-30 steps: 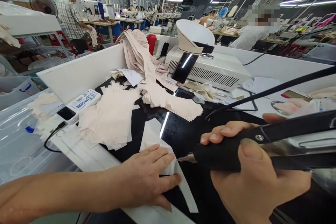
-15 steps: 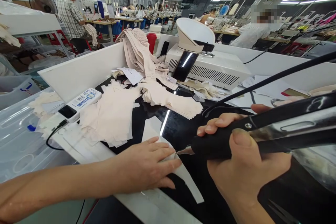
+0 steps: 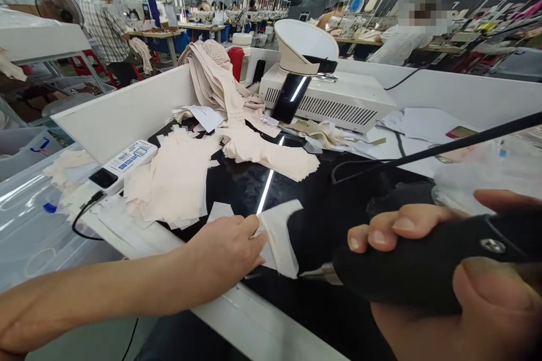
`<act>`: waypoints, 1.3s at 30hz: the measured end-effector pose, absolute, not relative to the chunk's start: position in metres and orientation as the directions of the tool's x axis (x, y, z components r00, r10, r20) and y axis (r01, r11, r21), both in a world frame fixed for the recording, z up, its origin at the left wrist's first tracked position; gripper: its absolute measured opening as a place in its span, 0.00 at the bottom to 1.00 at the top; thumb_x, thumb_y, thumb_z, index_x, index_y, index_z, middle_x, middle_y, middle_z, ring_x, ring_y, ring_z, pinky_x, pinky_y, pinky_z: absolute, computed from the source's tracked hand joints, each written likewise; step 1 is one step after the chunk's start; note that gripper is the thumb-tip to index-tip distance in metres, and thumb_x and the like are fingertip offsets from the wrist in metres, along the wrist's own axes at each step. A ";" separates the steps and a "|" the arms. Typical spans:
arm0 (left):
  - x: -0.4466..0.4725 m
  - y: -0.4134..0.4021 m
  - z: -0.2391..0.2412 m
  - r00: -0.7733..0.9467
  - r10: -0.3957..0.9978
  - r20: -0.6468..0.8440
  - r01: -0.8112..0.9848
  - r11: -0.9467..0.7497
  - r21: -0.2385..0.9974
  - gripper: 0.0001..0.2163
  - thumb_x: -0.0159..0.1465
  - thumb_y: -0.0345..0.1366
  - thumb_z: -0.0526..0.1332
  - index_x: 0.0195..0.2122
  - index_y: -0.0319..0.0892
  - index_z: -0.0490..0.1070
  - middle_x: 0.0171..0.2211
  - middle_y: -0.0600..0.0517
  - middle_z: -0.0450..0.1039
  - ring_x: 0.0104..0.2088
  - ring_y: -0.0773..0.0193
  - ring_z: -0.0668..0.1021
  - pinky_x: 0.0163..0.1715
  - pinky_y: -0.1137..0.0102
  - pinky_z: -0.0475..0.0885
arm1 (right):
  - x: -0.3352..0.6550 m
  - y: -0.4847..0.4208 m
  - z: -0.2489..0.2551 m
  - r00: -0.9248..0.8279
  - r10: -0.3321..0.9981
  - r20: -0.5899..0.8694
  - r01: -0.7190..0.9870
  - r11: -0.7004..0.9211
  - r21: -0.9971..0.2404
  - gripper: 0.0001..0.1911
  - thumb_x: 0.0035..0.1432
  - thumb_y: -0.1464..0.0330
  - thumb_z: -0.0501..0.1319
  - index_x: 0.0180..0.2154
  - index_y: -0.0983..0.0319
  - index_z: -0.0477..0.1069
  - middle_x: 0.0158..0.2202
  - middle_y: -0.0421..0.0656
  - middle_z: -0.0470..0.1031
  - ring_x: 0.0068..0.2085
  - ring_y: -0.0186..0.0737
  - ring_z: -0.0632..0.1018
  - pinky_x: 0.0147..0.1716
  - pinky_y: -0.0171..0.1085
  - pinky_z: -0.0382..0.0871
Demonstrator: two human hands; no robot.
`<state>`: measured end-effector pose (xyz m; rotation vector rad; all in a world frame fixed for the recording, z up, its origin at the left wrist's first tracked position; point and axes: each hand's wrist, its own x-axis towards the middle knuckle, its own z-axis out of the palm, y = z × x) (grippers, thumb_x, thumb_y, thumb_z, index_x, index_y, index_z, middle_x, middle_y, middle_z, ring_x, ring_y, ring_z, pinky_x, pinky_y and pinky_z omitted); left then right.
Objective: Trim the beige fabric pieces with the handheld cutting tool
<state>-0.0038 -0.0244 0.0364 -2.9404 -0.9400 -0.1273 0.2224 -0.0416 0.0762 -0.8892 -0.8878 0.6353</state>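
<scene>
My left hand [image 3: 224, 254] is closed, pinching a pale fabric piece [image 3: 285, 242] near the front edge of the black work surface [image 3: 322, 220]. Part of this piece is folded over or lifted; its left end lies flat beyond my hand. My right hand [image 3: 491, 304] is wrapped round a thick black-handled tool [image 3: 393, 268] with a narrow metal tip. The tip points left, close to the lower right corner of the fabric; whether it touches, I cannot tell. Farther back lie a stack of pale cut pieces [image 3: 169, 180] and a second stack [image 3: 271, 152].
A black cable [image 3: 449, 146] arcs over the right side. At the back stand a vented white box [image 3: 330, 101], a leaning phone [image 3: 292, 96] and draped beige fabric [image 3: 215, 79]. A white power bank [image 3: 131, 158] sits at the left edge. Co-workers are farther off.
My left hand has gone from lying flat on the fabric to pinching it, and the piece's right part is now folded over. My right hand and the tool have moved right, nearer the camera.
</scene>
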 end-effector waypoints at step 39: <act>0.023 -0.013 0.006 0.877 0.285 0.387 0.297 -0.955 0.031 0.11 0.89 0.27 0.57 0.60 0.38 0.81 0.48 0.48 0.85 0.45 0.58 0.85 0.48 0.63 0.84 | 0.239 -0.049 0.080 0.447 0.799 0.403 -0.101 0.493 -0.864 0.25 0.52 0.62 0.87 0.50 0.46 0.83 0.33 0.35 0.81 0.29 0.50 0.83 0.29 0.53 0.86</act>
